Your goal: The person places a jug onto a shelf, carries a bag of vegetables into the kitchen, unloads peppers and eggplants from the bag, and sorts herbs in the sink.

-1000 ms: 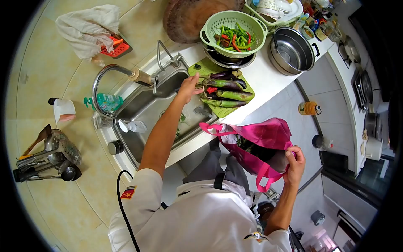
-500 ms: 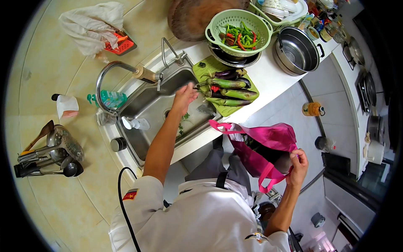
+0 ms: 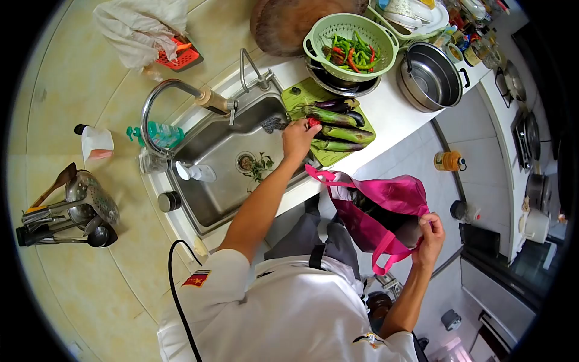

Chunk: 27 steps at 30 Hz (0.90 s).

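My left hand (image 3: 297,140) reaches over the sink's edge to the stem ends of several purple and green eggplants (image 3: 347,134), its fingers closed on a small red item (image 3: 313,122). The eggplants lie side by side on a green cutting board (image 3: 329,158). Pinched in my right hand (image 3: 429,238) is the rim of a pink bag (image 3: 368,226), which hangs open in front of my body. Inside the bag it is dark, and the contents cannot be made out.
The steel sink (image 3: 208,145) holds leafy scraps (image 3: 259,167) by the drain and a white bottle (image 3: 196,172). Behind the board are a green colander (image 3: 319,36) with peppers and a steel pot (image 3: 431,78). A curved faucet (image 3: 146,114) and green soap bottle (image 3: 164,135) stand left.
My left hand has moved from the eggplants out over the sink, then back to them, and is now on the red item. My right hand still holds the bag. The leafy scraps show more fully.
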Tool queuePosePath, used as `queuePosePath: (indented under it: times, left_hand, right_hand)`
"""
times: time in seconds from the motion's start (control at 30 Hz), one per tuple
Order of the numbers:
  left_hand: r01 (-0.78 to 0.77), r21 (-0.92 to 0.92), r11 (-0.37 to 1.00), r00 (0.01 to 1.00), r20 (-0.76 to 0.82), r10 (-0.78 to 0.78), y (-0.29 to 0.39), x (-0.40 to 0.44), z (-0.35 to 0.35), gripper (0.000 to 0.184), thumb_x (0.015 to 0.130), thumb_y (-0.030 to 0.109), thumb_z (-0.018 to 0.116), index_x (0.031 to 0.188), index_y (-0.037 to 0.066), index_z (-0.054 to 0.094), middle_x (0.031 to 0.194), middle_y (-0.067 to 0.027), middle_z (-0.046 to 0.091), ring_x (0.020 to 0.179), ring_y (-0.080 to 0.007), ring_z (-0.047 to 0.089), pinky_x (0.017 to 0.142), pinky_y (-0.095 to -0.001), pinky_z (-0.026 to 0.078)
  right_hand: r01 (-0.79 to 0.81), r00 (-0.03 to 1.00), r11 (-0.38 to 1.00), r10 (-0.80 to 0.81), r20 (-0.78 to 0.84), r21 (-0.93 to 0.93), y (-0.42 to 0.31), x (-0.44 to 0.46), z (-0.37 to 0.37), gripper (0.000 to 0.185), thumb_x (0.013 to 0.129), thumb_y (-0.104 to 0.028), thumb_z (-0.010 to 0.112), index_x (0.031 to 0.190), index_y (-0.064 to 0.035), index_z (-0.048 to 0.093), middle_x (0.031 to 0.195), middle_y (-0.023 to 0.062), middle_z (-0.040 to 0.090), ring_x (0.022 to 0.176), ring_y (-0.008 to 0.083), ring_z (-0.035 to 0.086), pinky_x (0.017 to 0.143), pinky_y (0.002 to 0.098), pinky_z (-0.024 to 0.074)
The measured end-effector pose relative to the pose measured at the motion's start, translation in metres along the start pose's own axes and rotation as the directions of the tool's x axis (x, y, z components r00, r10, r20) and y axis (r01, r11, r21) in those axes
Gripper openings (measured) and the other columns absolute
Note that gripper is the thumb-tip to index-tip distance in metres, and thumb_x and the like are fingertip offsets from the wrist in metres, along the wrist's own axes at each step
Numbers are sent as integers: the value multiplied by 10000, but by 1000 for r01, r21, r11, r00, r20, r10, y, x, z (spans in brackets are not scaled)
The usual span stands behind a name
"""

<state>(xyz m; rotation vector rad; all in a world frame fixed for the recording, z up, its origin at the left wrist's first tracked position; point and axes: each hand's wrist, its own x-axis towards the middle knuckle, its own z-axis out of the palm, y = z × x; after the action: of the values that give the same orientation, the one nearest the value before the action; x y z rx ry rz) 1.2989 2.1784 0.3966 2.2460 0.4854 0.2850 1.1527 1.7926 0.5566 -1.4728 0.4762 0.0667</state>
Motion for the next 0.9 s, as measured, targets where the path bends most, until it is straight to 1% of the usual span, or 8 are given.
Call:
queuePosePath:
  times: [0.07, 0.2, 0.3, 0.53, 0.6, 0.67, 0.83, 0.9]
  left_hand:
    - [68, 28, 997, 995, -75, -66, 7, 8, 12, 257, 843, 282, 742, 845, 25, 725, 849, -215, 689, 780, -419, 665, 737, -509, 526]
    - [-29, 168, 985, 983, -172, 58, -5, 12, 7, 205, 882, 215, 672, 827, 24, 718, 851, -211, 697, 773, -423, 676, 721, -515, 525]
    - [-80, 195, 978, 977, -177, 116, 8, 2, -28, 188, 860, 221, 717, 852, 34, 736, 798, -196, 693, 720, -372, 682, 678, -442, 537]
    - [-154, -144, 978, 980, -151, 132, 66, 14, -84, 219, 875, 223, 736, 847, 6, 720, 779, -168, 688, 695, -323, 678, 664, -414, 522]
    - [-278, -50, 959, 940, -220, 261, 93, 45, -83, 208, 863, 207, 752, 868, 2, 721, 789, -171, 695, 701, -334, 679, 660, -415, 520]
    - [-387, -122, 914, 897, -281, 342, 130, 83, -81, 237, 858, 225, 762, 913, -3, 731, 801, -178, 702, 714, -341, 680, 668, -415, 520]
    - [-334, -209, 919, 935, -199, 295, 149, 146, -58, 258, 862, 222, 746, 1017, 17, 753, 839, -183, 710, 755, -317, 690, 716, -405, 529]
    - [-408, -152, 900, 906, -190, 379, 141, 131, -71, 244, 863, 186, 727, 1037, 16, 745, 886, -171, 705, 776, -299, 683, 733, -377, 528]
  right_hand:
    - [-18, 1000, 999, 18, 5, -36, 0, -1, -5, 56, 927, -3, 642, 941, -57, 640, 846, -53, 550, 736, 29, 481, 654, 181, 368]
    - [33, 999, 999, -33, 16, 6, 3, -3, -6, 50, 932, -9, 651, 947, -56, 644, 851, -54, 553, 747, 32, 488, 664, 185, 376]
    - [32, 999, 999, -32, 9, 26, 8, -4, -9, 43, 936, -17, 657, 950, -56, 647, 862, -53, 564, 758, 31, 498, 669, 183, 380]
    - [19, 1000, 998, -19, 4, 55, 12, -3, -9, 52, 929, -12, 651, 945, -62, 655, 857, -56, 574, 750, 27, 508, 662, 180, 385]
    - [6, 1000, 999, -6, -1, 40, 10, -4, -9, 53, 927, -13, 652, 941, -64, 655, 849, -60, 572, 739, 25, 501, 654, 178, 380]
    - [3, 1000, 1000, -3, -3, 24, 6, -5, -7, 52, 926, -16, 654, 936, -67, 655, 843, -63, 570, 730, 23, 494, 647, 175, 374]
    - [29, 1000, 1000, -29, -2, 12, 5, -6, -4, 55, 922, -10, 647, 927, -65, 650, 835, -64, 563, 719, 19, 479, 634, 176, 356]
    - [33, 999, 999, -32, -17, 21, 6, -9, -6, 55, 917, -10, 649, 924, -64, 650, 831, -63, 558, 714, 18, 473, 625, 177, 346]
